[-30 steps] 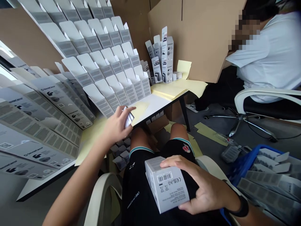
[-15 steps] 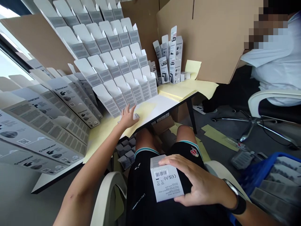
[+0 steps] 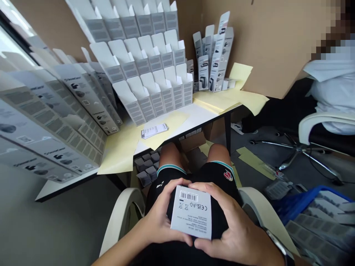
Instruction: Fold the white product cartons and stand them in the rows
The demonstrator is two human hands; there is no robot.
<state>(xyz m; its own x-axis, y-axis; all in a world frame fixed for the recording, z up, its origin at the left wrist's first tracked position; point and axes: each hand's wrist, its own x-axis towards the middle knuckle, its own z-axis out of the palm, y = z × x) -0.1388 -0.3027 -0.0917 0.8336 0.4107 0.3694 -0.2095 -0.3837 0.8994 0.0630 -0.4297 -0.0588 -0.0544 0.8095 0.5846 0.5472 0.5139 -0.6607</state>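
Note:
A small white carton (image 3: 191, 212), its printed end with a barcode and CE mark facing up, is held over my lap. My left hand (image 3: 163, 214) grips its left side, and my right hand (image 3: 230, 221), with a watch on the wrist, wraps around its right side. Both thumbs lie along the near edge; the carton's lower part is hidden. Beyond my knees, a small stack of printed leaflets (image 3: 154, 130) lies on the yellow paper covering the table (image 3: 205, 114).
Rows of cartons with raised flaps (image 3: 155, 88) stand at the table's back, more cartons (image 3: 80, 99) at left. Open cartons (image 3: 146, 168) sit beneath the table. At right are a blue crate (image 3: 310, 197) of cartons and a seated person (image 3: 335, 85). Chair armrests (image 3: 122, 210) flank me.
My left hand has come back from the leaflets on the table to the carton and now grips its left side. The leaflets are uncovered. My right hand still holds the carton.

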